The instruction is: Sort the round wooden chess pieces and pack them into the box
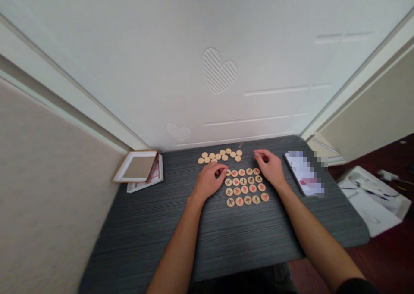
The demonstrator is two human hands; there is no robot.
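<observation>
Round wooden Chinese chess pieces lie face up in rows on the dark table, marked with red or black characters. My left hand is at the upper left corner of these rows, its fingers pinched at the edge of the corner piece, which they partly cover. Beyond it, a loose cluster of blank-side-up pieces lies near the wall. My right hand hovers by the upper right corner piece; its fingers are curled closed, and nothing shows in them.
A shallow white box and lid sit at the table's left end. To the right lies a phone, its screen partly pixelated. A white panel with embossed hearts rises behind the table. A white box with cables stands beyond the right edge.
</observation>
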